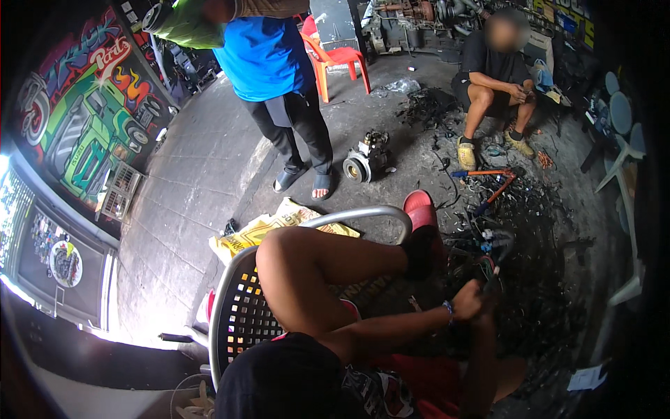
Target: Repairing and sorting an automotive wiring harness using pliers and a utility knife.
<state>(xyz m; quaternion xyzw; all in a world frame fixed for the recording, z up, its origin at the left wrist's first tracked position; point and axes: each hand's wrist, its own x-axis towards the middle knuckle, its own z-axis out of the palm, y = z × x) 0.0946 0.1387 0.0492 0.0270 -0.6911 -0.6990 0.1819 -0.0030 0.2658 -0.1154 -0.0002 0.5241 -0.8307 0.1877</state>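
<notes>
My left hand (466, 302), with a bead bracelet at the wrist, is closed around the lower part of a wiring harness (483, 264). My right hand (486, 307) is right beside it, in deep shadow, and seems closed on the same dark bundle; its fingers show poorly. Thin coloured wires and a blue-white connector (486, 244) stick out of the harness beyond my hands. Past it on the floor lies a pair of long-handled cutters with orange arms (497, 183) and blue grips. My bent leg in a red slide sandal (421, 209) is left of my hands.
A heap of cut wires and black scraps (544, 251) covers the floor. A person (499, 77) sits across; another in blue (269, 63) stands by a metal engine part (366, 159). A metal-framed chair (241, 307), yellow sack (258, 229) and red chair (338, 57) stand or lie around.
</notes>
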